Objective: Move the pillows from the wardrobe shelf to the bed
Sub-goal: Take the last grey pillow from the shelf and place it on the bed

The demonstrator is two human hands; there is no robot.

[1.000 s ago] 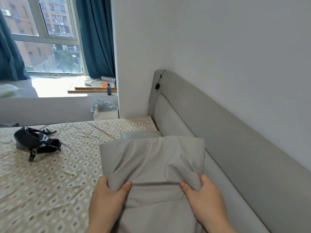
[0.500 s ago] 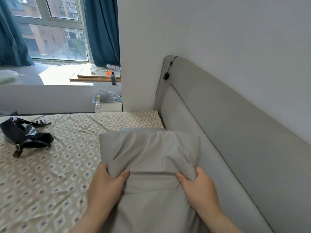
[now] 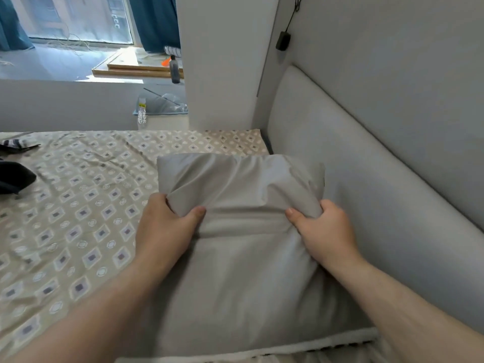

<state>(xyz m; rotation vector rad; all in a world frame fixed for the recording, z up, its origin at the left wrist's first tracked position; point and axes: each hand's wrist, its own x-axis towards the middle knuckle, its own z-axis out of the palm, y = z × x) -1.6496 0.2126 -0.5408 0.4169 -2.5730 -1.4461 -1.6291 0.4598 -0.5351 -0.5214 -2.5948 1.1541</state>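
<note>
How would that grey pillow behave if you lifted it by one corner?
The grey pillow would probably sag: its cover bunches under the left hand and right hand. It seems light, gripped only by pinched fabric. It looks unlikely to roll, lying flat on the patterned bedsheet.

Both hands forward, left (image 3: 163, 226) and right (image 3: 323, 229) clenched, thumbs pointing inward, forearms bare
</note>
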